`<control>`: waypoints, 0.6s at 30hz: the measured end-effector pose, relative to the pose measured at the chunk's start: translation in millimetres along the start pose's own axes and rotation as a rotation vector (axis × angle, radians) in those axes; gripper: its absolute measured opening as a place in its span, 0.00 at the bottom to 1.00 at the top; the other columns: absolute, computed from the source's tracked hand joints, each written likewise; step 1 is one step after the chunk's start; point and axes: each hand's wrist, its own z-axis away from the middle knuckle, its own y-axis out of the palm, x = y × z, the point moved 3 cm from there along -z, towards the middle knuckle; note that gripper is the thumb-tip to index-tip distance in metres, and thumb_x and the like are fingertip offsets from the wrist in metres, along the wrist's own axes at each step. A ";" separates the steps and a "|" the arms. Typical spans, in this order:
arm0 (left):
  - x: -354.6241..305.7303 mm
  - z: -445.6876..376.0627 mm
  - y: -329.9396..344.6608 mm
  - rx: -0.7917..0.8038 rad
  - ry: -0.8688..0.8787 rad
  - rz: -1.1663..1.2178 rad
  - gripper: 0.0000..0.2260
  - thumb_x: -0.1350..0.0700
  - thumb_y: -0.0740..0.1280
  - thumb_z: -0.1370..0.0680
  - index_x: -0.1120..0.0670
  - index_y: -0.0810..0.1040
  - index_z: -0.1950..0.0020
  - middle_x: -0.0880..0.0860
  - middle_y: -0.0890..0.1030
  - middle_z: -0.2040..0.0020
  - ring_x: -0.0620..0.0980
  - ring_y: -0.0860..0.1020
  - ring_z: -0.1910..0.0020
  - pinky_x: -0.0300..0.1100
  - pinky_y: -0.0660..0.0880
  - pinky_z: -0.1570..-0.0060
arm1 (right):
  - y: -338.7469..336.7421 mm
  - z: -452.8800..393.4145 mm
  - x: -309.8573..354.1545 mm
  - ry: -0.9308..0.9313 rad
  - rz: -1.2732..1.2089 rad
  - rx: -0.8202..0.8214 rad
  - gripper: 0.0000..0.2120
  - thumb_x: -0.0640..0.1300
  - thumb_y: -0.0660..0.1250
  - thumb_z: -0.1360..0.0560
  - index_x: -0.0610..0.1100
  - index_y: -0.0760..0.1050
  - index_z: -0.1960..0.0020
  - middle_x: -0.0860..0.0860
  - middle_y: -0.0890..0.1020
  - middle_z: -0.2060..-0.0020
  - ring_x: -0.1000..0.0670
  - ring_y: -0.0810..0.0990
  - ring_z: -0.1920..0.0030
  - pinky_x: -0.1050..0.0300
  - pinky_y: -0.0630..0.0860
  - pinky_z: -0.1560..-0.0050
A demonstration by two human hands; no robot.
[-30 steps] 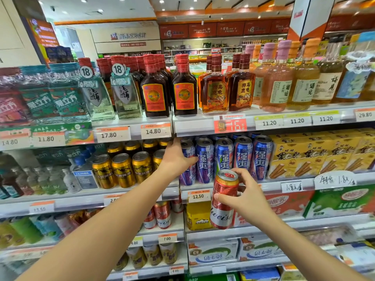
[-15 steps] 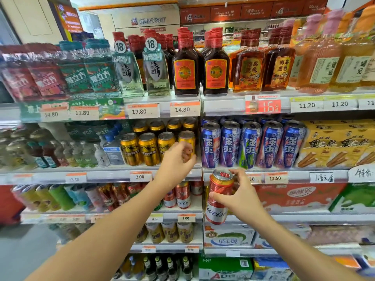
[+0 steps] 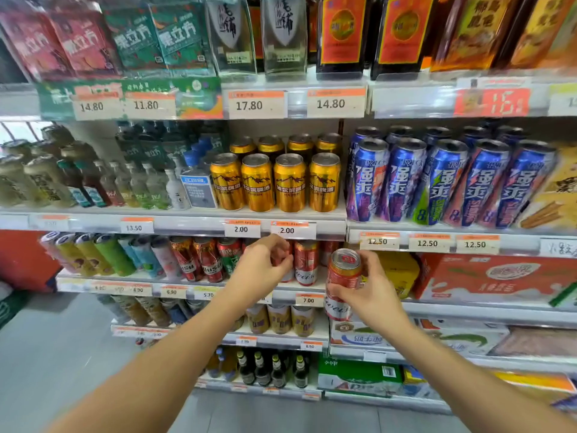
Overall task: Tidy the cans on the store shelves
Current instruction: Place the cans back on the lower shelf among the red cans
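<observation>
I hold a red can (image 3: 342, 281) in my right hand (image 3: 373, 296), out in front of the shelf edge just right of the red cans (image 3: 305, 260) standing on the shelf (image 3: 312, 289) with the 7.00 price tag (image 3: 308, 300). My fingers wrap its middle from the right side and my thumb crosses the front, so the silver lid and the lower white band stay clear. My left hand (image 3: 260, 268) is curled loosely at the front of that same row, fingers bent toward one of the standing red cans; I cannot tell whether it is touching that can or only near it, and I see nothing held inside it. The can looks like thin aluminium, smooth and a little slick under the fingers; if it is full it will feel solid and bottom-steady, and the wall will dent if I squeeze hard. The best hold is where I have it, around the mid-body with an even, moderate grip, keeping off the rim and the pull tab. To set it down I judge I should keep it upright, slide it base-first into the gap beside its likes, label forward, and avoid knocking the neighbours, which stand close together. Above, the gold cans (image 3: 274, 182) and the blue cans (image 3: 449, 182) already stand in neat rows.
</observation>
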 end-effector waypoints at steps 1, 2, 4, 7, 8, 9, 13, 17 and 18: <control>4.4 1.6 3.4 0.015 0.001 -0.004 0.07 0.54 0.72 0.21 0.52 0.81 0.44 0.49 0.83 0.55 0.41 0.77 0.62 0.38 0.71 0.61 | 4.1 -1.2 -2.9 0.003 0.007 0.006 0.36 0.50 0.84 0.33 0.53 0.68 0.33 0.63 0.78 0.50 0.53 0.80 0.49 0.58 0.73 0.53; 9.1 2.5 7.1 0.027 0.004 -0.015 0.08 0.53 0.72 0.21 0.52 0.81 0.43 0.49 0.82 0.54 0.40 0.76 0.62 0.36 0.70 0.62 | 9.2 -4.0 -7.8 0.016 0.007 0.016 0.36 0.49 0.84 0.33 0.52 0.68 0.32 0.63 0.77 0.51 0.53 0.79 0.49 0.58 0.73 0.51; 17.4 1.1 12.6 0.034 -0.005 -0.012 0.08 0.52 0.72 0.21 0.51 0.80 0.43 0.48 0.82 0.53 0.42 0.78 0.59 0.37 0.70 0.62 | 18.0 -11.7 -15.8 0.044 0.015 0.024 0.36 0.49 0.84 0.33 0.53 0.68 0.32 0.63 0.77 0.49 0.52 0.80 0.46 0.55 0.76 0.45; 25.5 -2.0 18.8 0.024 -0.031 0.037 0.08 0.52 0.72 0.22 0.50 0.81 0.43 0.49 0.82 0.53 0.47 0.80 0.55 0.42 0.75 0.58 | 27.5 -24.0 -26.9 0.083 0.037 0.023 0.38 0.51 0.85 0.34 0.54 0.67 0.31 0.58 0.79 0.45 0.49 0.81 0.41 0.45 0.79 0.37; 28.3 -3.5 21.0 0.024 -0.031 0.041 0.08 0.52 0.72 0.22 0.51 0.80 0.44 0.49 0.82 0.52 0.47 0.80 0.55 0.43 0.75 0.57 | 29.5 -27.3 -29.2 0.093 0.047 0.024 0.38 0.51 0.84 0.33 0.53 0.68 0.31 0.57 0.80 0.44 0.49 0.81 0.41 0.44 0.78 0.37; 31.4 -5.0 23.0 0.022 -0.031 0.043 0.08 0.53 0.72 0.21 0.51 0.80 0.44 0.49 0.82 0.52 0.46 0.80 0.55 0.42 0.75 0.58 | 31.2 -31.3 -31.0 0.092 0.059 0.024 0.38 0.52 0.84 0.33 0.52 0.68 0.30 0.57 0.80 0.45 0.49 0.81 0.41 0.43 0.78 0.36; 44.0 -8.6 30.2 0.024 -0.045 0.028 0.07 0.55 0.71 0.20 0.53 0.81 0.43 0.49 0.82 0.52 0.40 0.77 0.59 0.30 0.68 0.63 | 35.6 -43.3 -38.3 0.072 0.096 0.014 0.33 0.55 0.82 0.32 0.52 0.70 0.33 0.59 0.80 0.48 0.47 0.81 0.39 0.38 0.76 0.33; 51.2 -9.3 33.9 0.015 -0.033 0.016 0.07 0.57 0.72 0.20 0.55 0.82 0.43 0.49 0.83 0.53 0.45 0.80 0.54 0.25 0.71 0.61 | 36.5 -53.9 -40.3 0.051 0.125 -0.006 0.32 0.55 0.80 0.29 0.49 0.70 0.31 0.58 0.79 0.46 0.50 0.76 0.36 0.37 0.64 0.26; 52.6 -10.1 34.4 0.014 -0.032 0.017 0.07 0.57 0.72 0.20 0.55 0.82 0.43 0.49 0.83 0.53 0.45 0.80 0.53 0.26 0.71 0.61 | 35.7 -55.5 -37.6 0.056 0.160 -0.003 0.29 0.55 0.79 0.27 0.49 0.70 0.33 0.57 0.79 0.46 0.50 0.74 0.36 0.39 0.61 0.25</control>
